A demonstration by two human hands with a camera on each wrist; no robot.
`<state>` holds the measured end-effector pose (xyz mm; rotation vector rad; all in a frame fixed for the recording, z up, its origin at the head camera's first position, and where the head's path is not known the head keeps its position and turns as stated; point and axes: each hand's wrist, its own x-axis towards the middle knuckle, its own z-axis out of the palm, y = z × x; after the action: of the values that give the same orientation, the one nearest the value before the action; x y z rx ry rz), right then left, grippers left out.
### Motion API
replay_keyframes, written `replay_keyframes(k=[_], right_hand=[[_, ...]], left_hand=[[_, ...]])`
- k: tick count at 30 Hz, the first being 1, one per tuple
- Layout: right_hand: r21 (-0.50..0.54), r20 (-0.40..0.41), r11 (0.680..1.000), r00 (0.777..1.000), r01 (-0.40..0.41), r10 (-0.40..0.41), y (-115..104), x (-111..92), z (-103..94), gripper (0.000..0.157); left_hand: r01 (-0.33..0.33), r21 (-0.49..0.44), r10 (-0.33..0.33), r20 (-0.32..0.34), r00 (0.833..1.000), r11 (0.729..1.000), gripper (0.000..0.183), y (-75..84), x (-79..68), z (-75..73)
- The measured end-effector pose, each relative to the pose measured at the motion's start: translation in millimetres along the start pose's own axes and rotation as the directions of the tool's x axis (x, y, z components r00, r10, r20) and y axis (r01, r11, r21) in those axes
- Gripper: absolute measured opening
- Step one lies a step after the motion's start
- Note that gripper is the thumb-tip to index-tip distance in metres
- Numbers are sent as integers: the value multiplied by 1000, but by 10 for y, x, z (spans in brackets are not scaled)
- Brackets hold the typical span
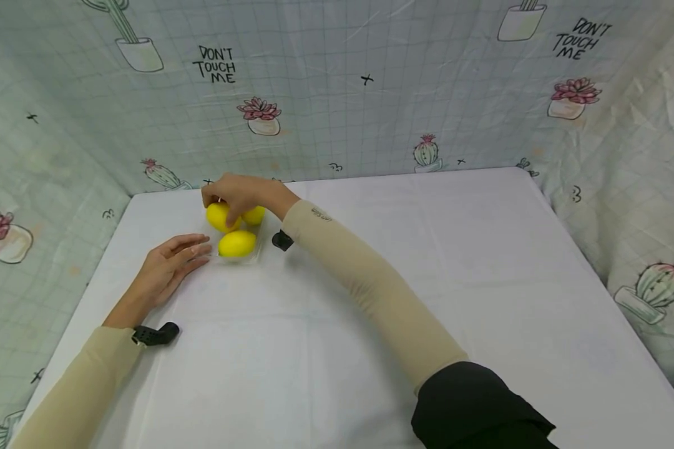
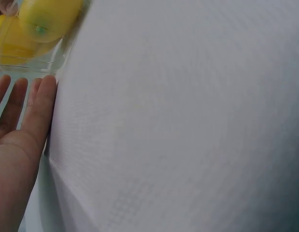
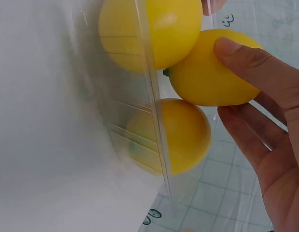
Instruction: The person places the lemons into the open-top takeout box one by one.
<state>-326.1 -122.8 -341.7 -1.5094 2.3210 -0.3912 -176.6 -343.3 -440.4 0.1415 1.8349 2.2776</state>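
Observation:
My right hand [image 1: 243, 192] pinches a yellow lemon [image 3: 214, 67] between thumb and fingers. That lemon sits at the top of a clear plastic container [image 3: 154, 92], touching two other lemons. One of these, the near lemon [image 1: 237, 244], lies at the container's front; the other, a far lemon [image 1: 254, 216], is partly covered by the right hand in the head view. At the container's left side my left hand [image 1: 171, 265] has its fingers stretched out, the tips at or very near the clear wall. In the left wrist view its fingers [image 2: 40, 106] hold nothing.
A white cloth covers the table [image 1: 404, 268]. Patterned curtains [image 1: 337, 81] with cactus drawings stand behind it and at both sides; the back one is close behind the container. A black wrist device [image 1: 157, 335] is on the left arm, another [image 1: 283, 241] on the right.

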Motion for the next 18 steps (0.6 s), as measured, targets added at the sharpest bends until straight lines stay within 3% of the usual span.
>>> replay_keyframes(k=[6,12,18], right_hand=[[-24,53,998,997,53,-51,-37,47,1,45],[-67,49,991,992,120,-117,-31,60,10,50],[-90,78,990,992,106,-99,-29,56,18,47]], left_hand=[[26,-54,-26,-6,1000,998,36,18,-12,25],[45,-74,-47,-21,999,996,33,53,-15,35],[35,-59,-36,-20,999,998,33,73,-22,32]])
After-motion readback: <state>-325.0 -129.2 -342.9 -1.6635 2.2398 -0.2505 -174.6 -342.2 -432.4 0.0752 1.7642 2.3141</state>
